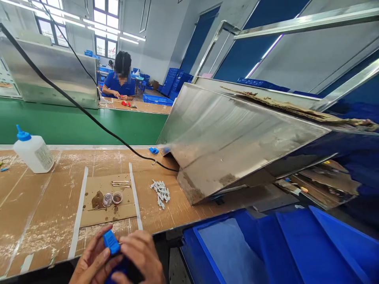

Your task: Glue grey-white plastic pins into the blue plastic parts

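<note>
My left hand (96, 258) grips a small blue plastic piece (111, 242) between thumb and fingers, near the table's front edge. Close against its right side is my right hand (142, 252), fingers bent together in a pinch and slightly blurred; what they hold, if anything, I cannot make out. Just beyond my hands lies a cardboard sheet (124, 212), stained with dark wet spots. On it stand two small round cups (117, 198), one with brownish liquid, and several thin sticks (121, 184). A pile of small grey parts (160, 193) lies to the right of the sheet.
A white bottle with a blue spout (34, 153) stands at the left. A black cable (89, 118) hangs across the view to the table. A large metal housing (237, 138) rises at the right, above blue bins (284, 244). Another person (120, 83) sits across the green belt (130, 124).
</note>
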{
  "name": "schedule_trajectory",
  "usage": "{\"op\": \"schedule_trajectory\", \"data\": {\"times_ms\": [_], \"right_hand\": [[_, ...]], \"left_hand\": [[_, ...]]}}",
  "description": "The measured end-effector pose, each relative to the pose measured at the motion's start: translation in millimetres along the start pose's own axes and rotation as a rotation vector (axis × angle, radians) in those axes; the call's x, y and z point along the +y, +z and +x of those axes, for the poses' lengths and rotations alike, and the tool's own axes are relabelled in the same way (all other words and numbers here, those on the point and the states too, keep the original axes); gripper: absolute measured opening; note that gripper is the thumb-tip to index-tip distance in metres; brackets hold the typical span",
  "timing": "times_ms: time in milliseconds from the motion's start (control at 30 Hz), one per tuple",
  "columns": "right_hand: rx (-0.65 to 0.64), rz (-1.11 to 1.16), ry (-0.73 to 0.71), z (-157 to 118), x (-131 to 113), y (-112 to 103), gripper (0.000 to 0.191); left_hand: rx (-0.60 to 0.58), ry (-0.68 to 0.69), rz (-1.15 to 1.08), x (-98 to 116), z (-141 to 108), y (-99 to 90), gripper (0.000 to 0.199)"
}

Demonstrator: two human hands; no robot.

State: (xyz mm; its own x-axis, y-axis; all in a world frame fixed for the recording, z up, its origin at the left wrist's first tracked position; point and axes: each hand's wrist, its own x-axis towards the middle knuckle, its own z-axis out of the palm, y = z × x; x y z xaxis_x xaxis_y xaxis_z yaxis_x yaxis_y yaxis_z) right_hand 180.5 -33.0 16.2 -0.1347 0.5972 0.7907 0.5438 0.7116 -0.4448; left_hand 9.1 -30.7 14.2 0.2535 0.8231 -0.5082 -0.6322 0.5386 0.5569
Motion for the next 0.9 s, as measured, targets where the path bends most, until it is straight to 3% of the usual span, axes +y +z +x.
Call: {"op": "schedule_trajectory", "data": {"times_ms": [133,200,300,500,700,900], "right_hand": [[0.148,-0.394,0.481,-15,52,-36,0.025],[0.108,-0.474,0.604,-22,80,-48,0.032],[0.04,-0.439,0.655,-30,107,-56,0.039],[0.128,-0.389,0.655,-32,110,-61,0.03],[0.331,-0.065,0.824,-25,118,-70,0.028],[0.29,0.113,0.944,-17,101,-70,0.037]], "left_hand": [[0.051,0.162,0.123,11,-1,7.3,0.051],[0.061,0.205,0.162,14,-1,10.9,0.052],[0.092,0.219,0.212,14,1,9.9,0.05],[0.104,0.137,0.192,12,6,-4.5,0.047],[0.017,0.122,0.167,14,9,-11.1,0.044],[0.083,0.159,0.186,10,12,-11.2,0.041]]}}
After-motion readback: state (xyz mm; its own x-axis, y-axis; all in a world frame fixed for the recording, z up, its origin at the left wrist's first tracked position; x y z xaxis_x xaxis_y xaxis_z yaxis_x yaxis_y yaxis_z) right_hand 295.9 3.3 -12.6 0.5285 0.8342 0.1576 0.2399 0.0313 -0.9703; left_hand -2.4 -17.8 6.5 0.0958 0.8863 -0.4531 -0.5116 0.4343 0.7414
